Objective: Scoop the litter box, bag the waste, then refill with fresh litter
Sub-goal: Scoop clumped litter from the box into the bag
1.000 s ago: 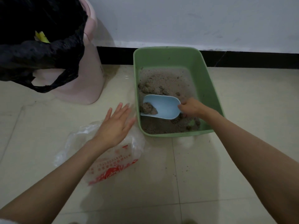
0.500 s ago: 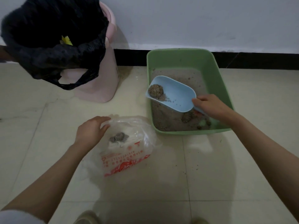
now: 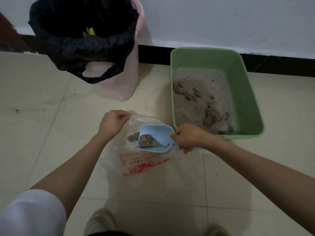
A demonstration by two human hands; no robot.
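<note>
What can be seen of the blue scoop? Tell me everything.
The blue scoop looks like smooth pale-blue plastic, a deep rounded shovel shape, open end pointing left. The right hand grips its handle, which the fingers hide. It is held tilted over the mouth of the clear plastic bag, which the left hand pinches open. A clump of soiled litter and loose grains lie inside.

One scoop, one litter box, two bags, one bin.

One head-worn camera looks steeply down and forward from close above the floor. Both forearms reach in from the near edge; the wall crosses the far side. No other view is given.
</note>
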